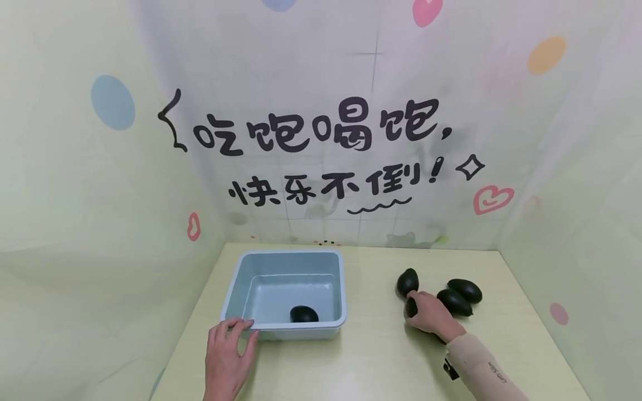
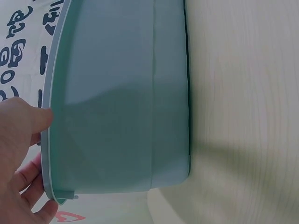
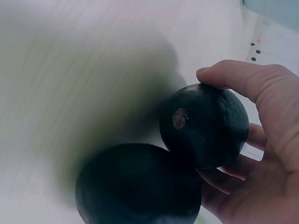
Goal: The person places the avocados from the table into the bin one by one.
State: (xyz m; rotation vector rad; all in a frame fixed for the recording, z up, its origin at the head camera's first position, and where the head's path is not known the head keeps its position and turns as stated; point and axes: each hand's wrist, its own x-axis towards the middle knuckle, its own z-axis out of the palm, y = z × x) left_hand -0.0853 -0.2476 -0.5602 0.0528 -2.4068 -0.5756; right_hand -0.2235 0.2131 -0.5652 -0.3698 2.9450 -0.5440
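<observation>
Where the printed backdrop (image 1: 301, 67) hangs: black lettering (image 1: 355, 125) above the table's far edge.
Table (image 1: 371, 362): pale, carrying everything below.
Blue-grey basin (image 1: 306, 335): left half of the table, toward the far edge.
Left hand (image 1: 228, 353): fingers bent over the basin's near left corner, thumb at the rim's outer side, holding it.
Right hand (image 1: 431, 316): right half of the table, partly closed, thumb and fingers curled round one avocado.
Held avocado (image 3: 205, 128): between thumb and fingers, rounded end exposed; whether it touches the table, I cannot tell.
Neighbouring avocado (image 3: 138, 186): just beside the held one, contact unclear.
Far avocado (image 1: 408, 280): just beyond the right fingertips, toward the far edge.
Paired avocados (image 1: 453, 303): side by side, between the right hand and the right edge.
Basin avocado (image 1: 304, 315): on the basin floor by the near wall, well apart from the right hand.
Brown scar (image 3: 180, 118): on the held avocado's end.
</observation>
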